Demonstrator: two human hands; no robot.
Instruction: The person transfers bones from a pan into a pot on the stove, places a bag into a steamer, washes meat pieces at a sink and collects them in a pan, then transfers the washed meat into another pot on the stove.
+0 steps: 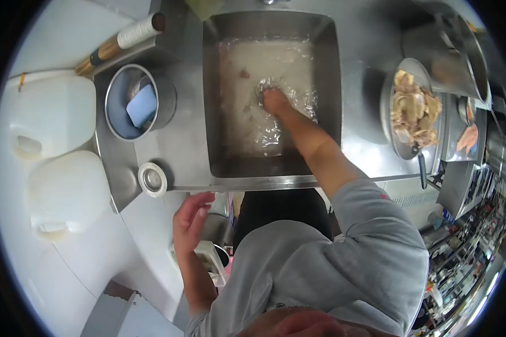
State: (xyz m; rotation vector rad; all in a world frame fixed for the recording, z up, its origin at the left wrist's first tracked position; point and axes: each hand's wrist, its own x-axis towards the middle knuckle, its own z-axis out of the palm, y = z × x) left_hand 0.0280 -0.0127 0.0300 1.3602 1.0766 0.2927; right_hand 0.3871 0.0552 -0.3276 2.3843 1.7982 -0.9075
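My right hand [275, 102] reaches down into cloudy, brownish water [247, 121] in a deep metal sink [272, 168]. Ripples ring the hand, and its fingers are hidden under the surface, so what they touch does not show. A small brown bit [244, 73] lies to the left of it in the water. Just off the front edge of the counter, my left hand [192, 222] hangs open with its fingers loosely bent and holding nothing. Closest to it on the counter is a small round white-rimmed metal piece [152, 179].
Left of the sink stands a metal pot [168, 106] with a blue sponge [142, 106] inside. White plastic jugs [67, 112] stand farther left. On the right, a long-handled pan [423, 168] holds pale meat-like pieces [415, 109], near a large metal pot [444, 56].
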